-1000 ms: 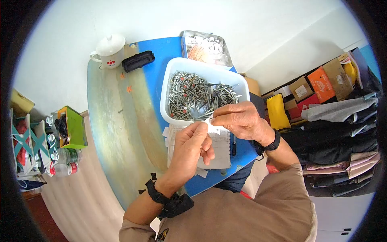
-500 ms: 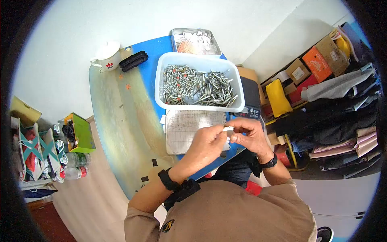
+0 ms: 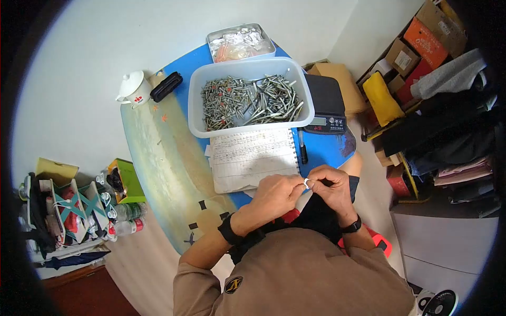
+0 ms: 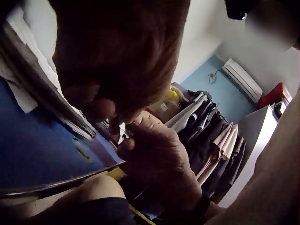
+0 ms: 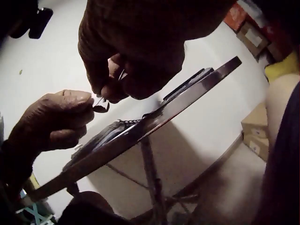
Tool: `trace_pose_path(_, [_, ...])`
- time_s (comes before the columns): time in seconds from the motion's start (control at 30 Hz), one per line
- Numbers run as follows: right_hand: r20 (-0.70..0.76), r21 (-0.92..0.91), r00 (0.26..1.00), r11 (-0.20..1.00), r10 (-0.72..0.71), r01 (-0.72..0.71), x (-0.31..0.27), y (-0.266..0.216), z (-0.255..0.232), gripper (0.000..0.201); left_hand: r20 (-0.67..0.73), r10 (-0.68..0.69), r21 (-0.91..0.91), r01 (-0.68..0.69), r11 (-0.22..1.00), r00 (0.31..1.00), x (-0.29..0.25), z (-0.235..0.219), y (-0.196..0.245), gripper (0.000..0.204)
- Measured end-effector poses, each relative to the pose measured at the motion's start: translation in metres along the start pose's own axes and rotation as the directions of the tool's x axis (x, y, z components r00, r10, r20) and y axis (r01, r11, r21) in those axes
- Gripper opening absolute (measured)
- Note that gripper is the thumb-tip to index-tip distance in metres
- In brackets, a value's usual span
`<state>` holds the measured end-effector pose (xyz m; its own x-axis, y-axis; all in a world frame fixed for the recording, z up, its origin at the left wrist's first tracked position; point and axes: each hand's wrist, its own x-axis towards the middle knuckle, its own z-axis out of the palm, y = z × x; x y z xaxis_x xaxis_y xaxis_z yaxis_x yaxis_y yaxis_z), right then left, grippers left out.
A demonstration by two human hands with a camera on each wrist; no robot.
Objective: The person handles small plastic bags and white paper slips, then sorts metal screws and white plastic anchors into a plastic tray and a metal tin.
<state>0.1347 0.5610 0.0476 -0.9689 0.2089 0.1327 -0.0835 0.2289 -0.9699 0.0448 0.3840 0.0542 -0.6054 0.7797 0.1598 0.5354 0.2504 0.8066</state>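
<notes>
A small white piece [image 3: 306, 183] sat pinched between our two hands at the near edge of the table [image 3: 158, 152], just off the blue mat, close to our body. It was the only one of its kind out of a container, and it looked tiny, pale and flat; from the right wrist view it showed as a thin dark sliver against the bright wall, too small for us to tell its shape.

Going left to right, we counted one white lidded mug [image 3: 133, 87] at the far left of the table, one black case [image 3: 166, 86] just beside it, one clear plastic tub [image 3: 247, 100] in the middle, one metal tin [image 3: 240, 42] beyond it at the far edge, one ruled notebook [image 3: 252, 158] near the tub, one pen [image 3: 302, 147] at the notebook's right edge, and one black scale [image 3: 325, 102] to the right.

The tub held a heap of silvery screws, far too many for us to count. The tin held small white and orange bits, blurred together.

Our left hand [image 3: 274, 196] had its fingers curled, thumb and forefinger nipping the white piece from the left. Our right hand [image 3: 332, 188] met it from the right, fingertips also closed on the same piece. Both wrists wore black bands.
</notes>
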Motion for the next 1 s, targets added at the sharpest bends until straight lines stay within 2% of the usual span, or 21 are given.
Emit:
trace_pose_path(0.07, [-0.022, 0.014, 0.999, 0.999, 0.041, -0.040, -0.002, 0.005, -0.004, 0.004, -0.036, -0.004, 0.013, 0.005, 1.000, 0.999, 0.000, 0.001, -0.002, 0.016])
trace_pose_path(0.13, [-0.052, 0.063, 0.982, 0.982, 0.182, -0.179, -0.002, 0.011, -0.009, 0.003, -0.187, 0.096, 0.205, -0.056, 0.977, 0.978, -0.002, -0.001, -0.009, 0.020])
trace_pose_path(0.17, [-0.057, 0.085, 0.977, 0.976, 0.206, -0.201, -0.002, 0.015, -0.011, 0.005, -0.182, 0.088, 0.211, -0.048, 0.976, 0.979, -0.005, -0.004, -0.011, 0.020])
trace_pose_path(0.23, [-0.063, 0.121, 0.965, 0.962, 0.255, -0.246, -0.002, 0.018, -0.014, 0.005, -0.076, 0.091, 0.352, -0.058, 0.934, 0.993, -0.006, -0.018, -0.007, 0.031])
trace_pose_path(0.27, [-0.074, 0.145, 0.951, 0.947, 0.299, -0.286, -0.001, 0.020, -0.016, 0.005, -0.067, 0.085, 0.351, -0.056, 0.935, 0.994, -0.006, -0.021, -0.009, 0.031])
trace_pose_path(0.33, [-0.084, 0.119, 0.949, 0.949, 0.304, -0.293, 0.001, 0.024, -0.017, 0.005, 0.034, 0.070, 0.460, -0.078, 0.884, 0.997, -0.004, -0.024, -0.013, 0.040])
trace_pose_path(0.47, [-0.072, 0.088, 0.930, 0.931, 0.359, -0.353, 0.007, 0.021, -0.019, 0.008, 0.144, 0.059, 0.502, -0.124, 0.856, 0.988, 0.000, -0.028, -0.017, 0.040])
trace_pose_path(0.53, [-0.052, -0.031, 0.944, 0.944, 0.327, -0.329, 0.010, 0.023, -0.019, 0.009, 0.176, 0.056, 0.600, -0.152, 0.786, 0.983, 0.001, -0.026, -0.016, 0.037])
trace_pose_path(0.57, [-0.048, -0.045, 0.940, 0.939, 0.338, -0.341, 0.012, 0.023, -0.019, 0.011, 0.182, 0.057, 0.596, -0.156, 0.787, 0.982, 0.000, -0.025, -0.018, 0.037])
trace_pose_path(0.63, [-0.034, -0.073, 0.938, 0.935, 0.346, -0.347, 0.015, 0.013, -0.020, 0.010, 0.225, 0.115, 0.657, -0.238, 0.715, 0.967, -0.001, -0.023, -0.022, 0.031])
trace_pose_path(0.7, [-0.019, -0.103, 0.935, 0.930, 0.353, -0.353, 0.017, 0.011, -0.020, 0.010, 0.215, 0.127, 0.658, -0.240, 0.714, 0.968, -0.003, -0.025, -0.024, 0.026])
trace_pose_path(0.77, [0.008, -0.161, 0.964, 0.951, 0.267, -0.263, 0.016, 0.016, -0.020, 0.009, 0.209, 0.139, 0.656, -0.244, 0.714, 0.968, -0.003, -0.027, -0.026, 0.021])
trace_pose_path(0.8, [0.003, -0.163, 0.962, 0.949, 0.273, -0.269, 0.017, 0.012, -0.020, 0.009, 0.142, 0.170, 0.598, -0.222, 0.770, 0.975, -0.001, -0.029, -0.028, 0.015])
trace_pose_path(0.83, [0.010, -0.117, 0.944, 0.938, 0.330, -0.327, 0.018, 0.004, -0.019, 0.009, 0.072, 0.196, 0.535, -0.204, 0.820, 0.978, 0.000, -0.031, -0.029, 0.011])
trace_pose_path(0.87, [0.019, -0.072, 0.923, 0.921, 0.385, -0.383, 0.019, 0.000, -0.017, 0.008, 0.075, 0.201, 0.529, -0.210, 0.822, 0.977, 0.000, -0.032, -0.029, 0.011])
trace_pose_path(0.93, [0.034, -0.028, 0.924, 0.924, 0.381, -0.380, 0.017, 0.004, -0.011, 0.008, -0.042, 0.202, 0.404, -0.168, 0.899, 0.979, -0.001, -0.033, -0.031, 0.009])
trace_pose_path(1.0, [0.051, 0.012, 0.926, 0.927, 0.373, -0.374, 0.019, 0.003, -0.004, 0.008, -0.055, 0.174, 0.339, -0.146, 0.930, 0.983, -0.004, -0.033, -0.036, 0.010])
